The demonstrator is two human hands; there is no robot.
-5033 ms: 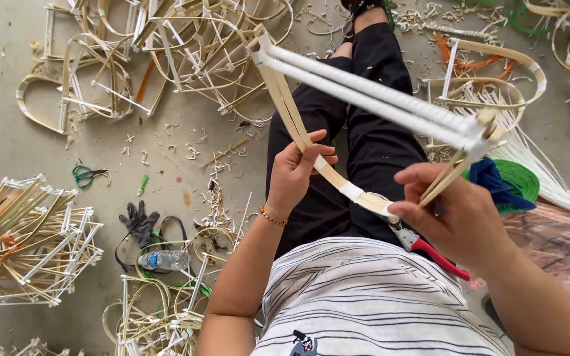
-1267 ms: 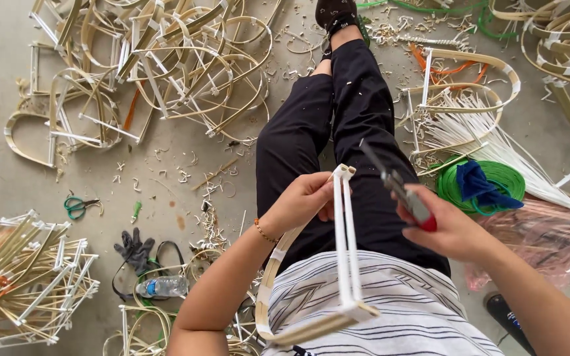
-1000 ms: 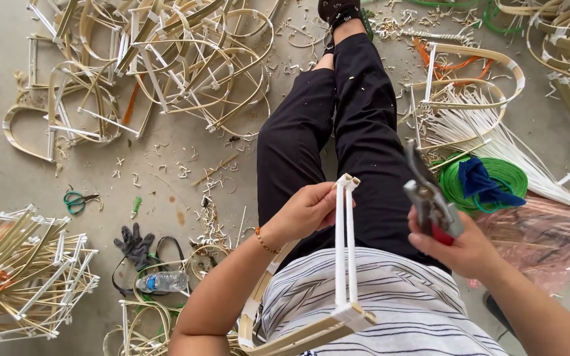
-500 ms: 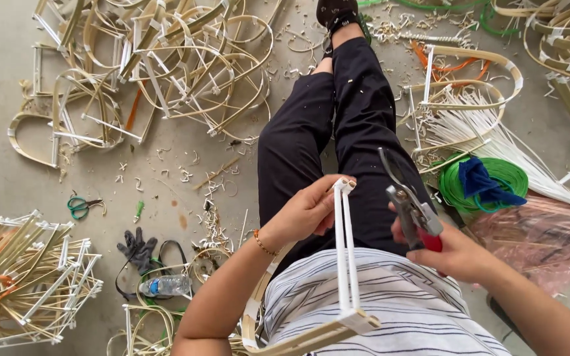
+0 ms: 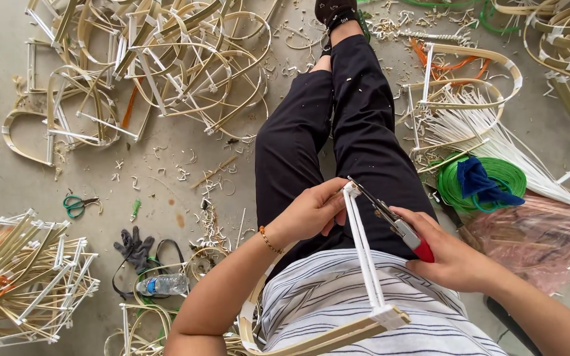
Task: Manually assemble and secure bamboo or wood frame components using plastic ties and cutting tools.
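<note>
I sit on the floor with my legs in black trousers stretched out. My left hand (image 5: 310, 212) grips the top of a bamboo frame (image 5: 364, 264), two white-wrapped upright sticks joined to a flat tan strip that crosses my lap. My right hand (image 5: 453, 257) holds red-handled pliers (image 5: 397, 224). Their jaw tip touches the white-taped top joint of the frame, right beside my left fingers.
Heaps of curved bamboo frames (image 5: 159, 66) lie at top left, finished stick frames (image 5: 28, 277) at lower left. Green-handled scissors (image 5: 77, 204), a grey glove (image 5: 134, 249) and a water bottle (image 5: 163, 285) lie on the floor. Right: white strips (image 5: 496, 138), green cord coil with blue cloth (image 5: 479, 181).
The frame was turned from held out level to upright on my lap. My right hand then brought the pliers down and left until their tip reached the frame's top joint.
</note>
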